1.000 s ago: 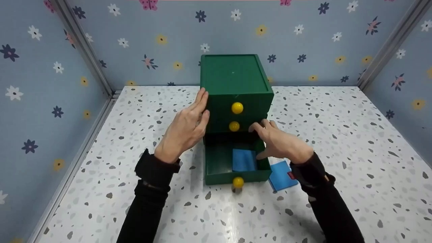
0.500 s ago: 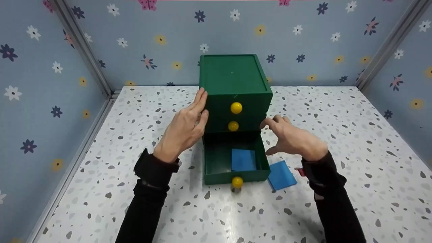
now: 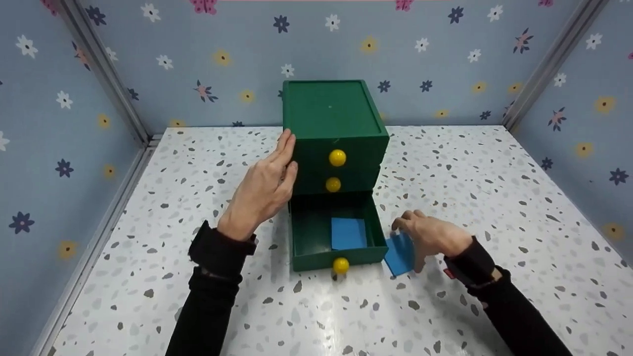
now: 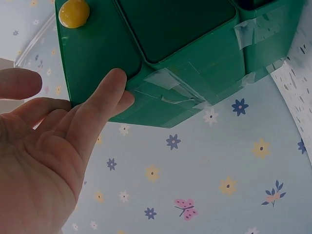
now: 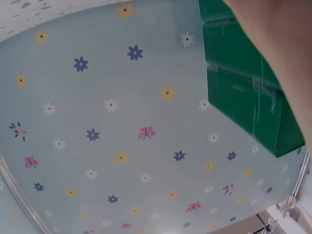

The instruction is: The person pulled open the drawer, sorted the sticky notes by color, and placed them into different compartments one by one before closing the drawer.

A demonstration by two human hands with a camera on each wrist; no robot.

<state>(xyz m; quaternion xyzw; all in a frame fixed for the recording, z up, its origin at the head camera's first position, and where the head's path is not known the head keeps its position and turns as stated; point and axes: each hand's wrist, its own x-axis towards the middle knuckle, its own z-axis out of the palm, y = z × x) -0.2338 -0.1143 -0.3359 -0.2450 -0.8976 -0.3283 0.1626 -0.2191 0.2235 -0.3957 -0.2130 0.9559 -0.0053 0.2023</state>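
A green drawer unit (image 3: pixel 336 109) with round yellow knobs (image 3: pixel 337 157) stands on the speckled surface. Its bottom drawer (image 3: pixel 311 232) is pulled out, and a flat blue square (image 3: pixel 348 233) lies inside. Against the unit's left side, at the front edge, my left hand (image 3: pixel 259 190) rests with straight fingers; the left wrist view shows the fingertips (image 4: pixel 116 78) on the green side. To the right of the drawer, my right hand (image 3: pixel 435 237) arches over a second flat blue square (image 3: pixel 398 254), fingers near its far edge and thumb at its near right edge. Part of that square is hidden by the hand.
Flower-patterned walls (image 3: pixel 247 59) enclose the speckled table surface (image 3: pixel 494 188) at the back and both sides. Clear tape (image 4: pixel 175 83) runs along the side of the drawer unit. The unit's two upper drawers are closed.
My right hand has moved from the drawer's right wall out to the right and down over the blue square on the table. My left hand stays against the unit. The view has shifted slightly.
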